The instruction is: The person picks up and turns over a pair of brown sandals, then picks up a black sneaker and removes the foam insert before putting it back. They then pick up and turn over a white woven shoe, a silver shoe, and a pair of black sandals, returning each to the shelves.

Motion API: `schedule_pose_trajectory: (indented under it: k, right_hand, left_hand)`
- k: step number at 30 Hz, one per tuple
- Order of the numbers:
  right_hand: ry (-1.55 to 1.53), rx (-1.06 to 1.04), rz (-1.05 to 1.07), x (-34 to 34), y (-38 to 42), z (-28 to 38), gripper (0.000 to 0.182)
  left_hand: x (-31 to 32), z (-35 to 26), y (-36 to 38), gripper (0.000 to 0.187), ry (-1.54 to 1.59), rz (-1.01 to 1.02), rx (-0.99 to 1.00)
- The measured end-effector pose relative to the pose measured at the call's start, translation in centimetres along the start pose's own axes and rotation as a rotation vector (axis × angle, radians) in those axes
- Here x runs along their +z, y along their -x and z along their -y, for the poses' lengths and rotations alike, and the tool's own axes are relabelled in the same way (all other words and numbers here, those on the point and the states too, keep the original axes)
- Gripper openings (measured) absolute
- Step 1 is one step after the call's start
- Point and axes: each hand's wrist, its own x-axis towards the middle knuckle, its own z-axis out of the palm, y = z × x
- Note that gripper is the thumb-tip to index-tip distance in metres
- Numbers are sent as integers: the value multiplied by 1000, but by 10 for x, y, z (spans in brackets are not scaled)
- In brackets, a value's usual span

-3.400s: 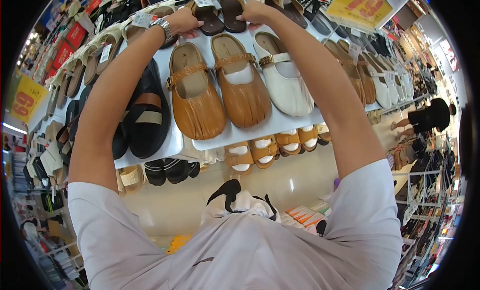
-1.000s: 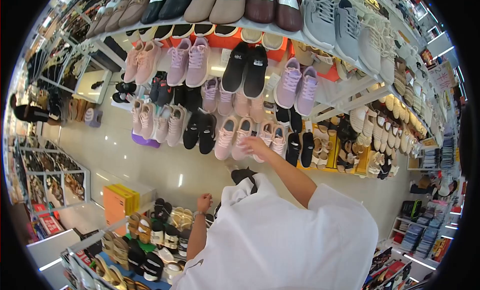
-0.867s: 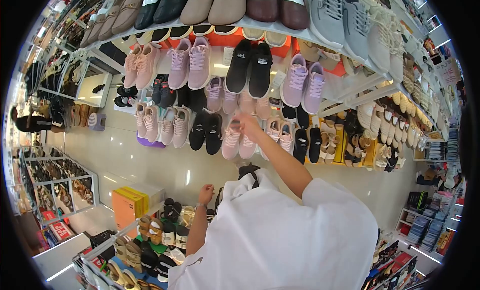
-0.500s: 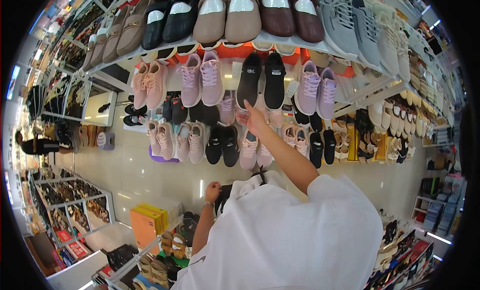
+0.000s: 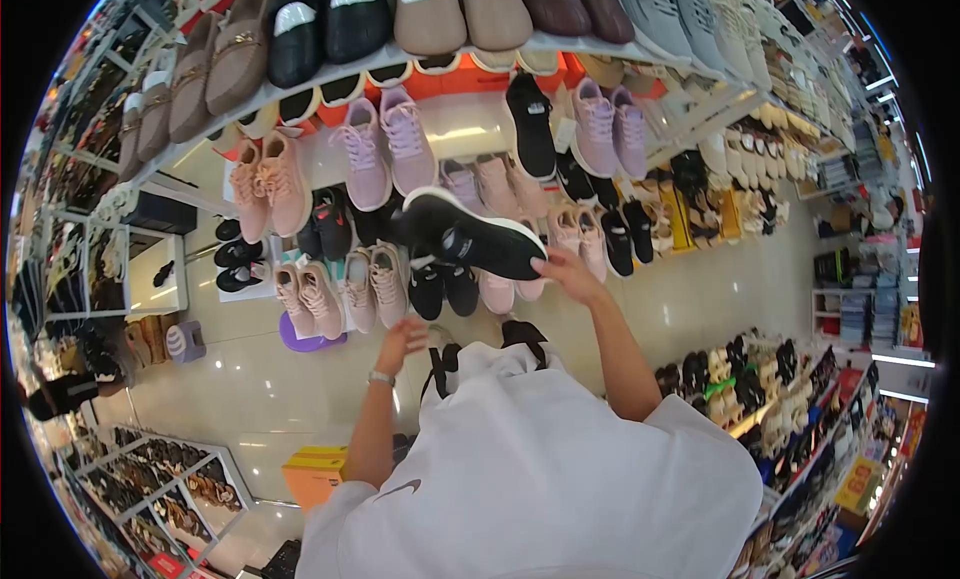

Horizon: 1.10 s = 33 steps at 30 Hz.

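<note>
A black shoe with a white sole (image 5: 470, 236) hangs tilted in front of the shelves, its toe end pinched in my right hand (image 5: 572, 275). My left hand (image 5: 402, 341) is below and left of that shoe, not touching it, with its fingers apart. On the middle shelf stands a single black shoe (image 5: 530, 127), between lavender sneakers (image 5: 388, 149) on the left and another lavender pair (image 5: 610, 129) on the right. Pink sneakers (image 5: 270, 187) are at the left of the same shelf.
The top shelf edge (image 5: 400, 56) holds loafers and strapped shoes close overhead. More sneakers stand on the lower shelf, above a purple stool (image 5: 310, 334). An orange and yellow box (image 5: 316, 469) is at lower left. Shoe racks (image 5: 170, 479) flank the tiled floor.
My right hand has taken one black shoe off the middle shelf and brought it down, turned sideways. My left hand has come up and opened. The view has shifted.
</note>
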Motion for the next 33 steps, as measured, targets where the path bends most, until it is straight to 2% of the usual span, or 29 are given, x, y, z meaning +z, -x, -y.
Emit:
schedule_pose_trajectory:
  k: [1,3,6,8,9,10,12,14,15,18,22,23,25,26,27,30,31,33]
  right_hand:
    - [68,-15,-5,-1,7,7,37]
    - [117,-9,-46,4,21,24,33]
    - [151,21,-53,12,38,41,36]
    - [107,-30,-132,14,46,39,37]
    - [99,-94,-196,17,48,38,36]
    - [88,-158,-257,21,50,36,36]
    - [30,-126,-408,33,50,35,37]
    - [-52,-131,-552,33,50,28,37]
    - [77,-139,-570,26,54,26,39]
    - [183,-421,-985,28,66,14,36]
    - [101,-473,-967,1,128,8,30]
    - [107,-428,-973,-2,147,6,29]
    - [126,-344,-987,-10,185,10,26]
    - [61,-299,-900,-14,201,15,25]
    - [-3,-255,-812,-19,217,21,23]
    - [-223,-47,-625,-41,246,15,22]
    - [-305,36,-575,-47,255,11,22]
    - [-540,14,-520,-63,266,-7,26]
  left_hand:
    - [12,-38,9,46,82,85,19]
    - [23,-75,-1,52,286,312,23]
    - [67,-134,5,58,544,587,-231]
    - [81,-132,-15,60,431,828,-498]
    - [98,-127,-14,59,459,869,-541]
    - [115,-119,-9,57,378,828,-500]
    - [144,-103,-1,55,324,851,-430]
    - [169,-103,16,52,368,870,-462]
    - [180,-101,24,51,390,877,-487]
    - [207,-86,27,51,522,954,-350]
    - [248,-98,39,63,451,951,-235]
    - [261,-105,48,66,367,867,-147]
    - [275,-105,45,69,221,831,-5]
    - [286,-104,42,71,149,816,68]
    - [315,-115,55,77,111,893,154]
    - [371,-117,66,83,-142,960,454]
    - [387,-113,69,88,-169,945,470]
    - [418,-101,67,90,-319,990,664]
